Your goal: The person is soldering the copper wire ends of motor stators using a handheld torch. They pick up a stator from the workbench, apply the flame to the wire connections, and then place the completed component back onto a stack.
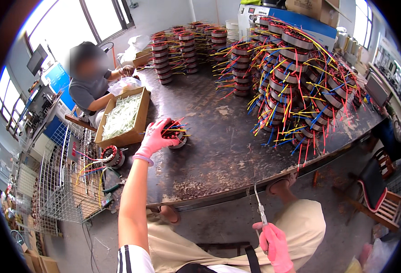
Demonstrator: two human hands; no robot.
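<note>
My left hand [156,137], in a pink glove, grips the near-left side of a wire-wound motor stator [178,142] standing on the dark table. Red, blue and yellow leads stick out of its top; my fingers hide part of the windings. My right hand [274,243], also pink-gloved, is closed round the handle of a slim hand tool [262,214] over my lap. Its metal shaft runs up to a thin, pale, slightly curved tip near the table's front edge. Another stator [113,157] with white and coloured leads sits at the table's left edge, beside dark-handled pliers [112,185].
Tall stacks of stators [284,82] with jutting wires fill the right of the worn table [209,168]; more stacks [162,59] stand at the back. A cardboard box [137,116] of pale strips is at left, by a seated co-worker [91,84]. Wire baskets [64,195] stand left.
</note>
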